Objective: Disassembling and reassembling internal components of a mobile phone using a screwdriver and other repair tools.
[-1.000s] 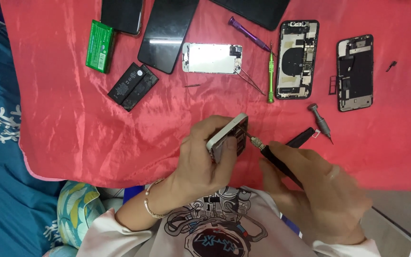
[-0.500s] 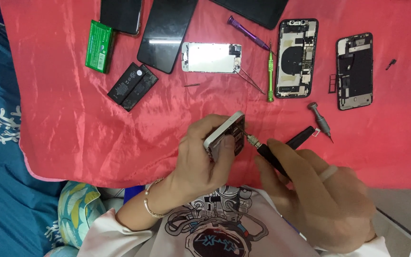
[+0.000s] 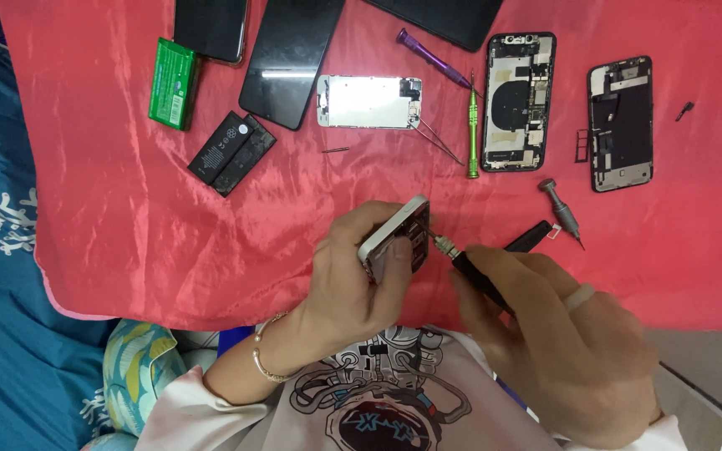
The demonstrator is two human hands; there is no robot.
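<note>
left hand (image 3: pixel 353 288) has its grip wrapped tight round an opened phone body (image 3: pixel 394 238), tilted up on edge over the near side of the red cloth (image 3: pixel 127 217). right hand (image 3: pixel 561 342) is closed on a black screwdriver (image 3: pixel 470 267), tip touching the phone's inside. further back: green screwdriver (image 3: pixel 472 125), purple one (image 3: pixel 432 57), two gutted phone frames (image 3: pixel 518 100) on the right, a black battery (image 3: pixel 231 153) and green box (image 3: pixel 173 83) on the left.
</note>
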